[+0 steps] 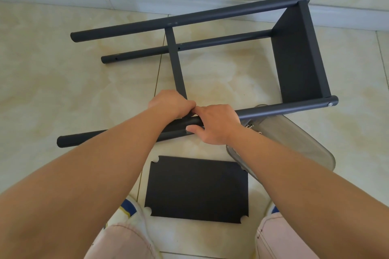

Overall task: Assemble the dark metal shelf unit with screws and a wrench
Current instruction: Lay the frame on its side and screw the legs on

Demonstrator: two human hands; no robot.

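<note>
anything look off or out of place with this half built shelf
Nothing looks damaged. The dark metal shelf frame lies on its side on the tiled floor, one flat dark shelf panel still loose near the feet. A clear plastic bag of hardware sits partly under the near pole, where both hands work.

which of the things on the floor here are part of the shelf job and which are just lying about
Part of the job:
shelf frame lying on its side
near pole, which both the left hand and right hand are on
loose shelf panel flat on the floor
clear bag with metal hardware

Just lying about:
baseboard
</note>
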